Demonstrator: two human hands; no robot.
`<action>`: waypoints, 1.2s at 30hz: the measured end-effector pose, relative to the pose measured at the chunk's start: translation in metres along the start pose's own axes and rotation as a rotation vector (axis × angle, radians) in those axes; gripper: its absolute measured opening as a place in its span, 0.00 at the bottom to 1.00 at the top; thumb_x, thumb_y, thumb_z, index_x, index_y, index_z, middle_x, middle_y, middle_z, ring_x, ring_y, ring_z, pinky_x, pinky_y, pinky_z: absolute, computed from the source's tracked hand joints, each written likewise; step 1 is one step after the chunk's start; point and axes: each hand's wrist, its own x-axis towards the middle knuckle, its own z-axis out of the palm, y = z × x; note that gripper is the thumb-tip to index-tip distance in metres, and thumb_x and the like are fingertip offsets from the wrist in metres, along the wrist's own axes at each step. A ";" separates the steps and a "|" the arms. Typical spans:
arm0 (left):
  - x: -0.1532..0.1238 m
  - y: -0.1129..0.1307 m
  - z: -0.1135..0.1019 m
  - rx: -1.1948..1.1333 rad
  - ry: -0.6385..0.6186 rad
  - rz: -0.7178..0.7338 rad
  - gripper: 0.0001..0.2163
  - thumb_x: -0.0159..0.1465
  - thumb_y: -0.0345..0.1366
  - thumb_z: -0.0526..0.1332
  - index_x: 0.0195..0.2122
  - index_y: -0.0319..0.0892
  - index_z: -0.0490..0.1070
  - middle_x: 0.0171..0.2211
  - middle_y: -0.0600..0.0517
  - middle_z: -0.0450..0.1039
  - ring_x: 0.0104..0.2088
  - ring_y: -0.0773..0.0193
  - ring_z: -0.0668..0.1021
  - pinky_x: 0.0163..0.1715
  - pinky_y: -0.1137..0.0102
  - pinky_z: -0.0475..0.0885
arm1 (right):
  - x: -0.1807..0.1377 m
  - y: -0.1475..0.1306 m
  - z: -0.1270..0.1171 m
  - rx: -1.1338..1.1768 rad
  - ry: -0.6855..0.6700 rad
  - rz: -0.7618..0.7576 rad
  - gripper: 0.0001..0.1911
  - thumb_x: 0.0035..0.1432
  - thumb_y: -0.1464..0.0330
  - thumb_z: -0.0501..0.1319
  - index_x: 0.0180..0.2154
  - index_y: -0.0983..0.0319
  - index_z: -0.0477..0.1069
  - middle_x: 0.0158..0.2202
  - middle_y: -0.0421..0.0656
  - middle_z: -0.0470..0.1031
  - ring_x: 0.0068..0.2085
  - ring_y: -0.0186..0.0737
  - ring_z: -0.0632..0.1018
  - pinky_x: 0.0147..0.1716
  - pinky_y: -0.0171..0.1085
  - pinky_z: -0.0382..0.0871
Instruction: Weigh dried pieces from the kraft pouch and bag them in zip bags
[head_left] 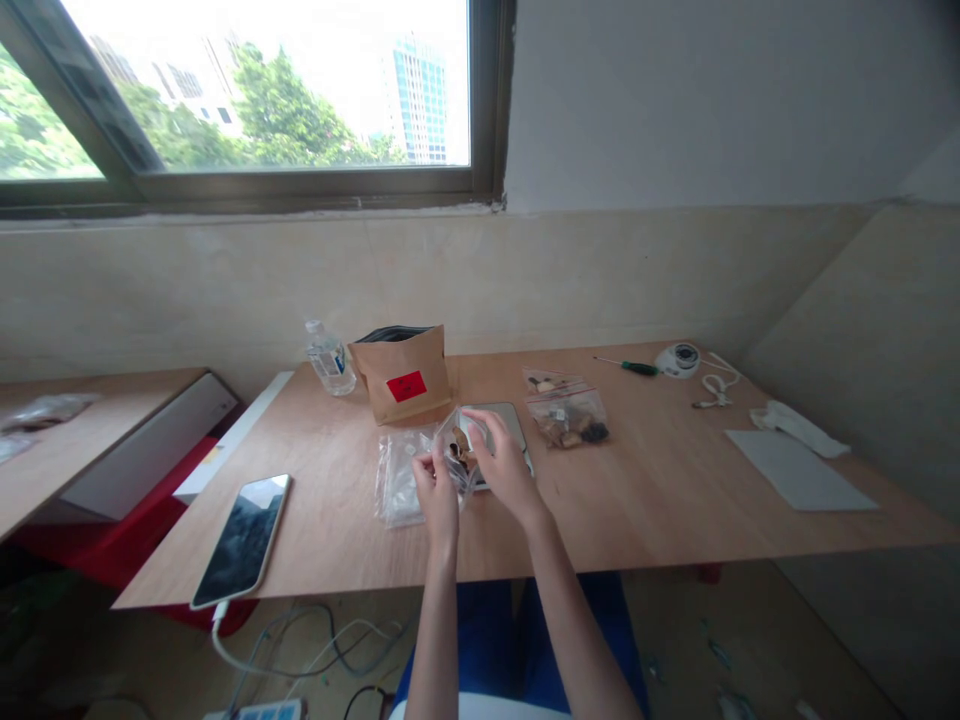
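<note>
**Both hands on a small clear bag at the middle of the table**

Head view: the person sits at a wooden table (pixel 660 500) under a window, forearms reaching forward. The left hand (pixel 436 487) and right hand (pixel 501 462) meet over the table's middle, and both are closed on a small clear bag (pixel 457 452) with brown pieces inside. The left fingers pinch its lower left edge. The right fingers curl over its upper right side. The bag is lifted slightly, above the near edge of a flat grey device (pixel 504 420) lying on the table. Whether the bag's mouth is sealed cannot be told.

Just left of the hands lies a pile of empty clear bags (pixel 396 487). Behind them stands a brown paper pouch (pixel 403 375), open at the top, with a red label on its front. A water bottle (pixel 328 357) stands just beside it to the left. To the right of the device lie two filled clear bags (pixel 568 410), overlapping. Farther right, near the back edge, are a green-handled screwdriver (pixel 630 367), a round white device (pixel 679 359) and a white cable (pixel 716 387). A grey sheet (pixel 799 472) and a white cloth (pixel 796 427) lie at the right end. A phone (pixel 244 540) rests near the front left corner, screen up, with a white charging cable (pixel 225 640) hanging from it.
</note>
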 end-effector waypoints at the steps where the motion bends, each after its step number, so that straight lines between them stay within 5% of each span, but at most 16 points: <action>1: 0.000 0.001 0.000 -0.013 0.004 -0.017 0.16 0.56 0.50 0.60 0.33 0.41 0.65 0.27 0.56 0.66 0.26 0.70 0.70 0.26 0.74 0.64 | -0.007 0.001 0.001 0.002 0.051 0.016 0.15 0.64 0.64 0.49 0.49 0.60 0.65 0.49 0.47 0.69 0.53 0.41 0.69 0.55 0.44 0.60; 8: -0.006 0.009 0.004 -0.232 -0.017 -0.136 0.15 0.54 0.47 0.62 0.32 0.41 0.65 0.29 0.56 0.65 0.28 0.70 0.72 0.27 0.74 0.67 | -0.048 0.021 0.013 0.125 -0.003 0.137 0.30 0.59 0.62 0.56 0.60 0.55 0.46 0.62 0.49 0.53 0.60 0.43 0.62 0.57 0.45 0.60; 12: -0.009 0.009 0.003 -0.286 -0.042 -0.129 0.14 0.53 0.46 0.64 0.31 0.41 0.65 0.28 0.56 0.67 0.25 0.71 0.72 0.24 0.76 0.65 | -0.047 0.020 0.010 0.173 0.047 0.134 0.20 0.61 0.62 0.53 0.55 0.54 0.54 0.56 0.47 0.60 0.55 0.41 0.68 0.52 0.42 0.66; 15: -0.011 0.007 0.003 -0.356 -0.049 -0.111 0.13 0.54 0.45 0.63 0.30 0.42 0.63 0.36 0.52 0.72 0.33 0.68 0.76 0.29 0.74 0.68 | -0.047 0.015 0.003 0.105 -0.008 0.108 0.15 0.60 0.61 0.55 0.48 0.54 0.63 0.55 0.45 0.60 0.58 0.42 0.64 0.55 0.43 0.62; 19: -0.013 0.006 0.002 -0.412 -0.044 -0.085 0.14 0.55 0.45 0.62 0.29 0.42 0.60 0.44 0.47 0.73 0.39 0.64 0.76 0.35 0.71 0.70 | -0.051 0.010 -0.002 -0.016 -0.171 0.135 0.13 0.54 0.63 0.62 0.43 0.54 0.69 0.54 0.43 0.61 0.60 0.45 0.61 0.58 0.44 0.57; 27: -0.020 0.013 0.002 -0.328 -0.180 -0.087 0.12 0.57 0.45 0.61 0.29 0.41 0.63 0.41 0.49 0.74 0.40 0.64 0.76 0.36 0.72 0.68 | -0.049 0.015 -0.007 -0.003 -0.107 0.118 0.11 0.61 0.63 0.53 0.37 0.58 0.73 0.47 0.46 0.68 0.54 0.43 0.68 0.52 0.41 0.65; 36: -0.002 0.006 -0.015 0.010 -0.138 0.110 0.20 0.58 0.47 0.60 0.49 0.45 0.66 0.53 0.47 0.66 0.56 0.58 0.67 0.55 0.64 0.59 | -0.053 0.008 -0.036 0.247 -0.075 0.121 0.12 0.63 0.62 0.51 0.35 0.59 0.70 0.36 0.42 0.75 0.43 0.40 0.76 0.46 0.38 0.67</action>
